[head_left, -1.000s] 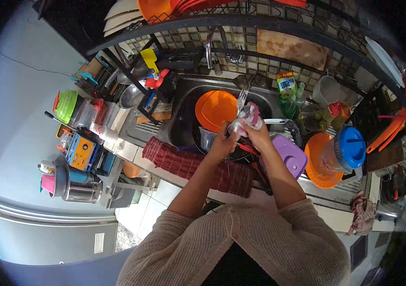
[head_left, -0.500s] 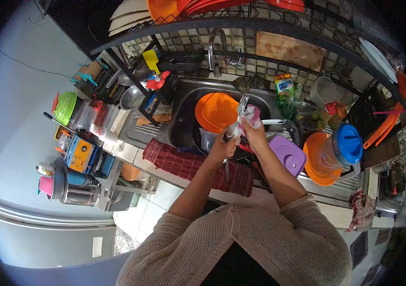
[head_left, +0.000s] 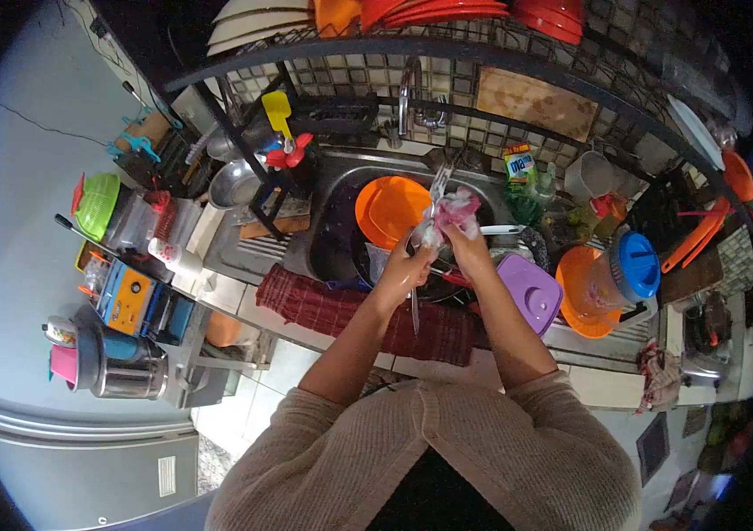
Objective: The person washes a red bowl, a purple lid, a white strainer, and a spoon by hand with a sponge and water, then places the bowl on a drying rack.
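Over the sink, my left hand is closed around several pieces of metal cutlery. Fork tines point up and away from me, and a handle sticks out below the hand. My right hand grips a pink, foamy sponge and presses it against the cutlery. Foam covers the part between the hands. Behind them, orange dishes sit in the basin, beside a dark pan partly hidden by my hands. Just right of my right hand lies a purple lid.
A dark red cloth lies along the front edge. To the right stand a blue-lidded pitcher on an orange plate and a green bottle. The faucet rises behind the sink. A black rack spans overhead.
The view has shifted slightly. The sponge has moved a little along the cutlery, and the fork tines stand higher in view. Both hands keep their holds.
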Demonstrator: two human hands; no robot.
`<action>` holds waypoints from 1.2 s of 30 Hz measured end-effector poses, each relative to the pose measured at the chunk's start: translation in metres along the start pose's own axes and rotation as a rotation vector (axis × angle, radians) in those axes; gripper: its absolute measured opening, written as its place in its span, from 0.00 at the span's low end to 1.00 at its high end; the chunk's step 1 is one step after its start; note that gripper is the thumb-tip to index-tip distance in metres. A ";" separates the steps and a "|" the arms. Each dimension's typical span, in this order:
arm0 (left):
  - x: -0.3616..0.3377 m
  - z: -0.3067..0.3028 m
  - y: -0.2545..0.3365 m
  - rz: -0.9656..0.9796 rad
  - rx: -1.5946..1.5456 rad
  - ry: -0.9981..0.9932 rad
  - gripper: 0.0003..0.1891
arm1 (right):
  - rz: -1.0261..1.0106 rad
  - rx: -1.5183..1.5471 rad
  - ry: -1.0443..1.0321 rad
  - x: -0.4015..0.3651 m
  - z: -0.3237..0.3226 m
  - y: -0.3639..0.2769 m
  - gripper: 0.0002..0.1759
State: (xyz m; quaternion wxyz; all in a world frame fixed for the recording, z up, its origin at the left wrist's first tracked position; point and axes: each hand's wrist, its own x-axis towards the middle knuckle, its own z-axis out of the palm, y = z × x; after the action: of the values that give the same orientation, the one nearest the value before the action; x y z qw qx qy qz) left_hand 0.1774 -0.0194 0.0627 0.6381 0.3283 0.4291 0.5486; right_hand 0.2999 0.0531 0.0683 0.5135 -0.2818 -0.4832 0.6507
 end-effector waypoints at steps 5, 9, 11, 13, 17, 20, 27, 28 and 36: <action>-0.009 -0.007 0.002 -0.022 0.033 -0.003 0.23 | -0.227 -0.429 0.330 0.023 0.001 -0.006 0.11; -0.010 -0.024 0.008 -0.007 0.121 0.014 0.25 | -0.225 -0.166 0.380 0.035 0.002 0.007 0.11; -0.006 -0.037 0.015 -0.020 0.063 0.017 0.27 | -0.108 0.229 0.349 0.030 0.014 -0.005 0.13; 0.000 -0.052 0.021 -0.057 -0.050 -0.033 0.28 | 0.000 0.362 0.213 0.023 0.013 -0.021 0.15; 0.001 -0.072 0.025 -0.072 0.078 -0.128 0.28 | 0.068 0.140 -0.077 0.017 0.026 -0.010 0.22; -0.005 -0.076 0.025 -0.121 0.198 -0.182 0.28 | -0.016 -0.105 -0.008 0.013 0.048 0.000 0.24; -0.002 -0.090 0.051 -0.049 0.409 -0.141 0.31 | -0.147 -0.417 0.141 0.037 0.044 0.000 0.13; -0.001 -0.090 0.054 0.015 0.506 -0.158 0.31 | -0.169 -0.349 0.212 0.038 0.046 0.001 0.13; 0.015 -0.105 0.036 -0.063 0.349 -0.259 0.25 | -0.141 0.028 0.324 0.029 0.023 -0.026 0.17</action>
State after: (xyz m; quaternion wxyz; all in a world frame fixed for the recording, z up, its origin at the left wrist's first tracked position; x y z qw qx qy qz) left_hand 0.0679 -0.0034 0.0483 0.6381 0.4882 0.4420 0.3990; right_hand 0.2814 0.0731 0.1048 0.6328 -0.3412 -0.4035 0.5660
